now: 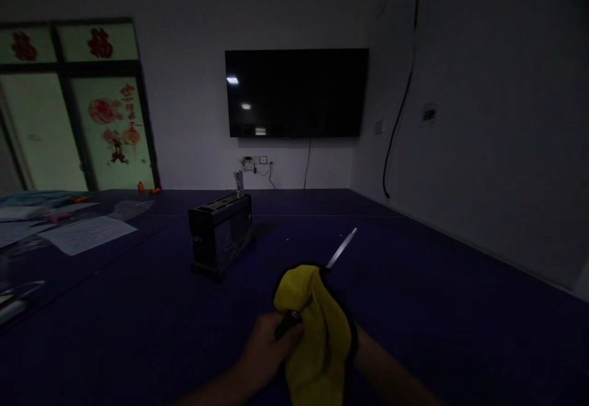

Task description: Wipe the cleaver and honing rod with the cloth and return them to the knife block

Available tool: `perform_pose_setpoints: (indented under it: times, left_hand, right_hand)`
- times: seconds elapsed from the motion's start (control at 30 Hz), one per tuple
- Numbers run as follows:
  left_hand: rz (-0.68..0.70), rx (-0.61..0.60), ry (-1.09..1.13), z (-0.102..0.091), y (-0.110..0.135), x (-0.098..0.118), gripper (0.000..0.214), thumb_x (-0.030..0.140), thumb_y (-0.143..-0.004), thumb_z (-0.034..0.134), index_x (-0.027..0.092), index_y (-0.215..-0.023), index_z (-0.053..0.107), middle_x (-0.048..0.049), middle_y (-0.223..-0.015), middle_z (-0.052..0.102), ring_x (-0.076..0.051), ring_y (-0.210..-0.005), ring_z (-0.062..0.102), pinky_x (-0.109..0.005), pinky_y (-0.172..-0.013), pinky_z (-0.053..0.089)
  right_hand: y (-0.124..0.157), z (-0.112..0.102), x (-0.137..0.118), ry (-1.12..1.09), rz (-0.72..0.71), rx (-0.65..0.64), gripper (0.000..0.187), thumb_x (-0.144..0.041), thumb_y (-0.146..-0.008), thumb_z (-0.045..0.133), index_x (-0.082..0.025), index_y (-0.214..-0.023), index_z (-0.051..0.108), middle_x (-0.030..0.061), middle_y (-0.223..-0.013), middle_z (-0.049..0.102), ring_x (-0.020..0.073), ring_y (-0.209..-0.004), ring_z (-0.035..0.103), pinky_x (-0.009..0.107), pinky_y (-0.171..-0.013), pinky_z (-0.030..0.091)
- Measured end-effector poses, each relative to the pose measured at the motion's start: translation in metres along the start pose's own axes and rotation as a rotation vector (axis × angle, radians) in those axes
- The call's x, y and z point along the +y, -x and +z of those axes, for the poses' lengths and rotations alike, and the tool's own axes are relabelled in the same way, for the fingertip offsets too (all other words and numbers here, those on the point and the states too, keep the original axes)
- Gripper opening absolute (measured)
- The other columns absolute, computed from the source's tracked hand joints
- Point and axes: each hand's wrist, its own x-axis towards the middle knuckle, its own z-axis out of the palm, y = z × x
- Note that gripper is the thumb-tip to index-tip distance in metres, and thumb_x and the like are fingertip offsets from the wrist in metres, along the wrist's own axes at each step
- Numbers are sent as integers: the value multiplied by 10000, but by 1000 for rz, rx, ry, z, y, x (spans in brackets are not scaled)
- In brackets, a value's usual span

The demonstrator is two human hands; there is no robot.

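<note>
My left hand (264,351) is closed round the black handle (288,323) of a long, thin tool that looks like a knife. Its narrow silver blade (341,248) sticks out beyond a yellow cloth (317,326) with a dark edge, pointing up and to the right. The cloth covers the middle of the blade and hangs down toward me. From the right, my right forearm (386,363) runs in behind the cloth; the hand is covered, its fingers hidden, and it appears to grip the cloth round the blade. Both hands are above the dark blue table (151,326).
A black box-shaped device (223,234) on feet stands left of centre, with a small patterned object (238,184) upright at its far end. Paper sheets (89,234) and clear plastic (131,210) lie at left. A cable (396,124) hangs along the right wall. The room is dim.
</note>
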Motion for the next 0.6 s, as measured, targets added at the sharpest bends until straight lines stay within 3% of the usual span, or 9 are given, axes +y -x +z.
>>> perform_pose_setpoints:
  times: [0.1,0.27,0.47,0.6]
  left_hand:
    - [4,-17,5,0,0,0,419,525,-741,541,134,-593,556,30,-580,438,-103,-568,369,-215,-513,289]
    - [27,-24,-8,1,1,-2,450,550,-740,542,121,-626,613,8,-586,500,-115,-570,413,-222,-523,318]
    - [65,-17,-51,3,1,-7,436,535,-760,542,122,-689,659,-21,-630,584,-136,-595,476,-224,-533,355]
    - [82,40,-72,4,1,-8,402,508,-760,559,125,-714,670,-30,-669,618,-148,-628,509,-226,-555,374]
  right_hand:
    - [10,14,-13,-105,152,-5,468,-651,-625,578,-186,-599,623,45,-537,603,208,-577,614,356,-593,505]
    - [19,28,-27,-92,140,33,477,-652,-581,630,-185,-682,634,38,-555,611,230,-627,634,371,-642,511]
    - [20,24,-25,-104,164,-30,492,-673,-595,604,-183,-636,618,49,-563,614,239,-658,643,374,-657,512]
    - [21,24,-25,-72,149,-25,568,-722,-517,620,-179,-681,629,58,-580,620,256,-681,645,386,-656,508]
